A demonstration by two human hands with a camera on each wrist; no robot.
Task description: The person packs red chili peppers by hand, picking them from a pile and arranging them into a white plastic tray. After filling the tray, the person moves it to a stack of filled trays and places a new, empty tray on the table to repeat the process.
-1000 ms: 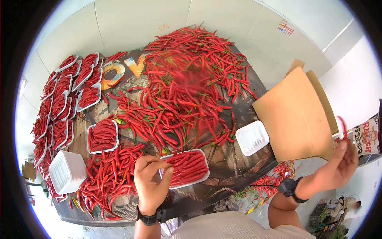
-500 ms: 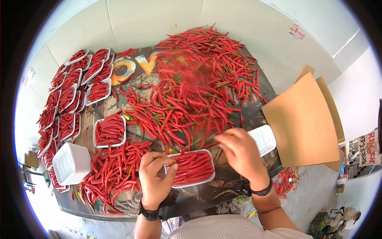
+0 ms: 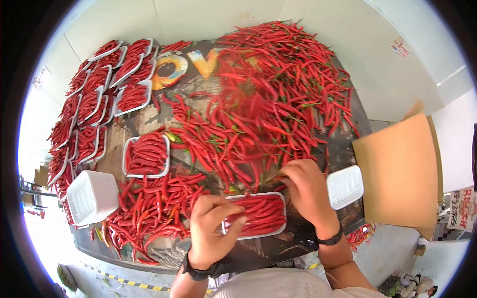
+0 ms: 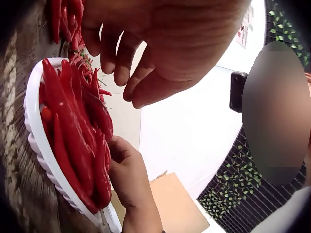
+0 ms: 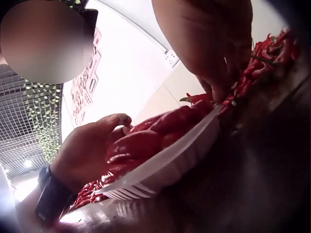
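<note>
A white plastic tray (image 3: 284, 224) filled with red chili peppers (image 3: 261, 212) lies near the table's front edge. My left hand (image 3: 214, 231) hovers at its left end, fingers loosely bent and thumb apart. In the left wrist view, that hand (image 4: 170, 48) has nothing between its fingers, and daylight shows through the gaps. By the tray's far right corner, my right hand (image 3: 314, 201) reaches down with bent fingers at the edge of the big chili pile (image 3: 293, 99). Its fingertips are partly hidden among the peppers in the right wrist view; I cannot tell whether they pinch one.
Filled trays (image 3: 134, 97) are stacked at the left. Another filled tray (image 3: 147, 156) stands behind loose chilies (image 3: 159, 208), beside a stack of empty white trays (image 3: 92, 197). At the right are one empty tray (image 3: 345, 187) and a cardboard box (image 3: 402, 171).
My right hand has come in from beyond the cardboard box, where it held a chili, to the pile edge behind the tray. The left hand stays at the tray's left end.
</note>
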